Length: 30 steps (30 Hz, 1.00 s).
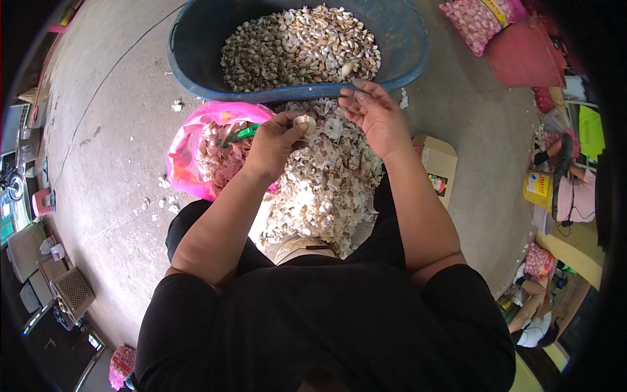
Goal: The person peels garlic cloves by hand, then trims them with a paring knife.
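Observation:
My left hand is closed on a pale garlic bulb, pinched at the fingertips and partly peeled. A green strip-like object runs from beside this hand over the open pink plastic bag, its far end among papery pinkish pieces. My right hand is raised near the basin's front rim, fingers loosely bent and apart, with nothing visible in them. Just beyond its fingertips a larger pale piece of garlic shows against the cloves. Between my legs lies a heap of garlic skins.
The blue basin ahead holds many loose garlic cloves. A cardboard box stands by my right leg. Net bags of garlic and a yellow bucket are on the right, where other people sit. Crates stand at left.

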Each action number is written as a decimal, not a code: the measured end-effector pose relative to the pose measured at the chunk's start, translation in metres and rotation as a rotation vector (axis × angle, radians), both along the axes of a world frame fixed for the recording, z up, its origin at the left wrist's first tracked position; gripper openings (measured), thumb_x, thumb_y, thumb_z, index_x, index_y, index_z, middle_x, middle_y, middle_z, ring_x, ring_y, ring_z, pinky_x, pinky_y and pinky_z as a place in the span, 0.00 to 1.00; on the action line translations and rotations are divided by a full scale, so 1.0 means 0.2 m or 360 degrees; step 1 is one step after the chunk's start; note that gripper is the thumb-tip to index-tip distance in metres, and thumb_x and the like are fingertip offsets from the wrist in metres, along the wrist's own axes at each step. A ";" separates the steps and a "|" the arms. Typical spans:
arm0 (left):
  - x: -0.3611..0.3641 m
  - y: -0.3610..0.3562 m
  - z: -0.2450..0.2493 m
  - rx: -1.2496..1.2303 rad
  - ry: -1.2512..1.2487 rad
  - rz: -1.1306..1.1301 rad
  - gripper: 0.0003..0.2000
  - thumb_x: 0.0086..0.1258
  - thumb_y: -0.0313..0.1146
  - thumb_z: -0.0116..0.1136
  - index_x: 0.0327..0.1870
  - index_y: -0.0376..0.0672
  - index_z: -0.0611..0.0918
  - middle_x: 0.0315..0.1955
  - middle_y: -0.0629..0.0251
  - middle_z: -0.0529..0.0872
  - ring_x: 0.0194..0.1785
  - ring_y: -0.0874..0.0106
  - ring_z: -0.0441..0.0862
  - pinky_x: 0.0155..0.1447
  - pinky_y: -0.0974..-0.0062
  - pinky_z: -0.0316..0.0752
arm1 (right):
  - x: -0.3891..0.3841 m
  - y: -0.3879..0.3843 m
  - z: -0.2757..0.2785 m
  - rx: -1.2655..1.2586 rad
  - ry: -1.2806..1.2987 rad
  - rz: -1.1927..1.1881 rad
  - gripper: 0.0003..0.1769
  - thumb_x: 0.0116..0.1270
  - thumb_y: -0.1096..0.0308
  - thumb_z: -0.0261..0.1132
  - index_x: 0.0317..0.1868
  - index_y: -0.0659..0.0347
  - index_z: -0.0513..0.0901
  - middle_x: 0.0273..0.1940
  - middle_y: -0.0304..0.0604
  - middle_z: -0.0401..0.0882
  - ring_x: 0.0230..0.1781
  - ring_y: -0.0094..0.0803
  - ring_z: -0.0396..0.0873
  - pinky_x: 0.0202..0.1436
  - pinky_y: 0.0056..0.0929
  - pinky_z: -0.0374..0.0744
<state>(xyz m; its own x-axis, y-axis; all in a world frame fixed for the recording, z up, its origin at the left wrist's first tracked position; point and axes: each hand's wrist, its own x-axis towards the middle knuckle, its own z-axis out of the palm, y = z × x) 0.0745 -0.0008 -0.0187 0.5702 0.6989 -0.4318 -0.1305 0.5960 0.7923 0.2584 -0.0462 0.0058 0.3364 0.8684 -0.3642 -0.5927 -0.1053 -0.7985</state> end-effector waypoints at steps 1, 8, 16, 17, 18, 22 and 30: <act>0.00 0.00 0.01 0.0019 0.0064 -0.0049 0.11 0.62 0.26 0.52 0.45 0.35 0.73 0.35 0.66 0.79 0.36 0.78 0.75 0.39 0.81 0.70 | -0.01 -0.01 0.00 -0.0016 -0.0201 0.0224 0.08 0.62 0.71 0.55 0.41 0.63 0.73 0.35 0.41 0.77 0.32 0.24 0.76 0.34 0.19 0.74; 0.00 -0.01 0.03 0.0703 0.0498 -0.0313 0.14 0.53 0.26 0.58 0.41 0.34 0.75 0.26 0.67 0.79 0.29 0.79 0.75 0.34 0.81 0.71 | -0.14 -0.07 -0.07 -0.0012 -0.1402 0.0925 0.12 0.58 0.75 0.60 0.43 0.63 0.72 0.33 0.37 0.76 0.30 0.19 0.73 0.34 0.17 0.72; 0.01 -0.04 0.06 0.1331 0.0809 -0.0264 0.16 0.50 0.20 0.54 0.43 0.33 0.75 0.34 0.57 0.80 0.38 0.70 0.78 0.42 0.77 0.72 | -0.18 -0.08 -0.17 0.0055 -0.1368 0.0687 0.11 0.56 0.69 0.62 0.37 0.65 0.72 0.29 0.48 0.77 0.26 0.32 0.76 0.30 0.29 0.74; 0.01 -0.04 0.07 0.1503 0.0867 -0.0273 0.15 0.50 0.19 0.54 0.42 0.33 0.75 0.34 0.55 0.80 0.38 0.67 0.79 0.42 0.75 0.73 | -0.19 -0.08 -0.15 0.0029 -0.1317 0.0707 0.11 0.56 0.69 0.61 0.36 0.66 0.72 0.30 0.49 0.77 0.26 0.33 0.77 0.30 0.29 0.74; 0.01 -0.04 0.08 0.1676 0.0924 -0.0279 0.15 0.50 0.19 0.53 0.42 0.33 0.75 0.34 0.53 0.80 0.38 0.65 0.79 0.42 0.74 0.73 | -0.19 -0.08 -0.13 0.0006 -0.1266 0.0728 0.11 0.57 0.69 0.60 0.36 0.66 0.71 0.30 0.50 0.77 0.26 0.34 0.77 0.30 0.30 0.74; 0.03 -0.05 0.05 0.2041 0.0885 -0.0155 0.13 0.53 0.21 0.53 0.42 0.34 0.75 0.34 0.51 0.79 0.37 0.57 0.78 0.42 0.70 0.73 | -0.21 -0.09 -0.13 -0.0258 -0.0785 0.0668 0.09 0.62 0.67 0.55 0.37 0.65 0.71 0.31 0.47 0.76 0.26 0.33 0.77 0.30 0.30 0.76; 0.03 -0.05 0.07 0.2200 0.1017 -0.0078 0.08 0.57 0.28 0.54 0.37 0.36 0.76 0.28 0.53 0.76 0.32 0.54 0.75 0.37 0.63 0.70 | -0.25 -0.11 -0.04 -0.0356 0.0298 0.0574 0.07 0.65 0.64 0.53 0.38 0.58 0.71 0.29 0.39 0.74 0.23 0.28 0.75 0.25 0.27 0.76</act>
